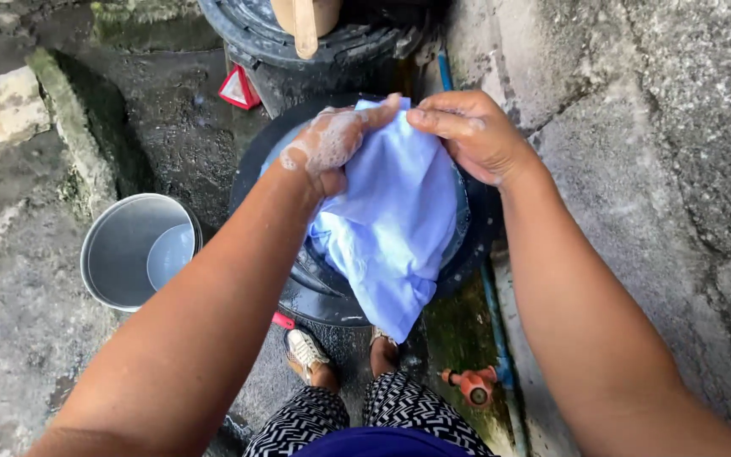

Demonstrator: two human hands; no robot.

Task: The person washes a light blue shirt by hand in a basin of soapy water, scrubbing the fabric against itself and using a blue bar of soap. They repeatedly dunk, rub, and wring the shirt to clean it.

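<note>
1. The left hand (pixel 332 140), covered in soap foam, is closed in a fist around the upper edge of a light blue cloth (pixel 391 228); its forearm runs in from the lower left at a slant.
2. The right hand (pixel 467 131) pinches the same upper edge with fingers and thumb pressed together, just beside the left hand; its forearm comes up from the lower right.
3. The cloth is wet and hangs down from both hands over a black plastic basin (pixel 315 292), its lower tip draped past the basin's near rim.
4. Both hands are held above the far part of the basin, knuckles nearly touching.
5. The basin stands on a wet, rough concrete floor (pixel 670 169) with mossy patches and cracks.
6. A metal bucket (pixel 120 245) with a little water in it stands to the left of the basin, apart from it.
7. A large dark drum (pixel 298 51) stands just beyond the basin, with a wooden piece (pixel 305 25) resting on its lid.
8. A blue pipe (pixel 494 322) runs along the floor right of the basin, with an orange tap (pixel 474 385) near its lower end.
9. The person's sandalled feet (pixel 306 355) and patterned black-and-white trousers (pixel 332 419) show at the bottom.
</note>
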